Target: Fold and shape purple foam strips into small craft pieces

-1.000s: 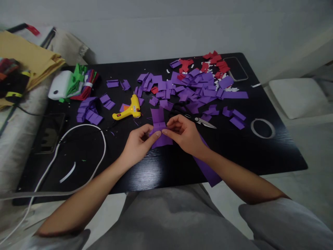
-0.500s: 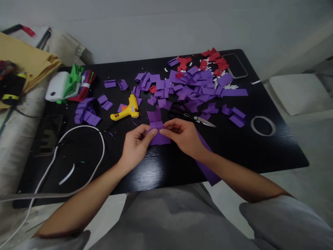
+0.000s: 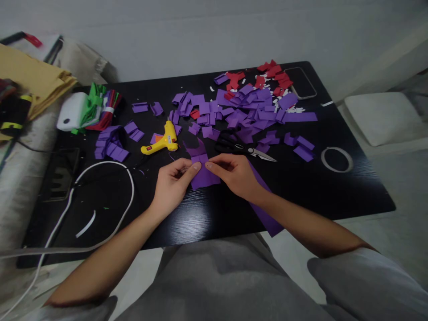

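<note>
Between my hands is a creased piece of purple paper [image 3: 203,177], its upper end bent up and its lower part facing me. My left hand [image 3: 175,180] pinches its left edge with thumb and fingers. On the opposite edge my right hand [image 3: 234,174] has a similar pinch. Just beyond the right hand lie black-handled scissors [image 3: 259,154], blades pointing right. A yellow glue gun [image 3: 163,139] rests beyond the left hand. Under my right forearm a long purple paper strip [image 3: 267,218] reaches past the table's front edge.
Folded purple pieces [image 3: 254,107] heap at the back of the black table [image 3: 207,223], with red scraps [image 3: 282,80] behind. A white cable [image 3: 132,187] loops at left. At right lies a tape roll [image 3: 337,159]. Green and red bundled strips [image 3: 103,109] sit far left.
The paper's upper end has opened out and tilted, and its lower part shows more fully. Both hands keep their pinch with only slight movement.
</note>
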{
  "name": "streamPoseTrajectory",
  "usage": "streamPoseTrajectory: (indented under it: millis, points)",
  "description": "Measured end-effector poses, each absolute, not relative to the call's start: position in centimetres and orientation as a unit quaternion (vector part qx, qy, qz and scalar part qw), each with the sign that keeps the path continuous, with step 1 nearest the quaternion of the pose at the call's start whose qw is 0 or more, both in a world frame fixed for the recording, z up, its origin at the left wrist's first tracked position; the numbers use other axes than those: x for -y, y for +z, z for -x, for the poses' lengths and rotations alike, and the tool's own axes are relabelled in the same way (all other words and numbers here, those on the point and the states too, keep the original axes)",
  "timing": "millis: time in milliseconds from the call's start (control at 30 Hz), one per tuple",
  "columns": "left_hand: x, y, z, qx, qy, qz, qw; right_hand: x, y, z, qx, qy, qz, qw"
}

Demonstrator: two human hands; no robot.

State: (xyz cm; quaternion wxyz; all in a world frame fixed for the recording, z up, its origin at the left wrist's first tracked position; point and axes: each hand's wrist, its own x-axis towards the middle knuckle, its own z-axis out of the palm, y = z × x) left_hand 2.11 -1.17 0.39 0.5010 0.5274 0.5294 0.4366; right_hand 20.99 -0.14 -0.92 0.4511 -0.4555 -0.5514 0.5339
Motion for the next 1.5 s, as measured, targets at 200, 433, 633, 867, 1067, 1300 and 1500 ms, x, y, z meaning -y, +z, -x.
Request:
streamPoseTrajectory:
  millis: [200, 433, 633, 867, 1067, 1300, 1500]
  points:
    - [1.4, -0.6, -2.0, -0.521, 0.461, -0.524, 0.492, 0.5, -0.8, -20.8, 0.535, 0.528, 0.465, 0.468]
    - [1.5, -0.8, -1.8, -0.524, 0.466, -0.533, 0.474, 0.7, -1.0, -20.5, 0.536, 0.524, 0.468, 0.468]
    - [1.3, -0.6, -2.0, -0.528, 0.446, -0.527, 0.495, 0.6, -1.1, -20.7, 0.558, 0.510, 0.473, 0.452]
    - [1.2, -0.3, -1.8, -0.535, 0.457, -0.532, 0.472, 0.5, -0.7, -20.9, 0.564, 0.529, 0.462, 0.434]
    - [0.9, -0.3, -1.7, -0.528, 0.481, -0.503, 0.487, 0.1, -0.6, -21.2, 0.564, 0.530, 0.457, 0.438]
    - [0.9, -0.5, -1.7, -0.523, 0.472, -0.481, 0.522, -0.2, -0.6, -21.1, 0.513, 0.593, 0.434, 0.444]
    - [0.9, 0.0, -1.9, -0.515, 0.450, -0.496, 0.535, -0.2, -0.8, -20.9, 0.523, 0.591, 0.437, 0.431]
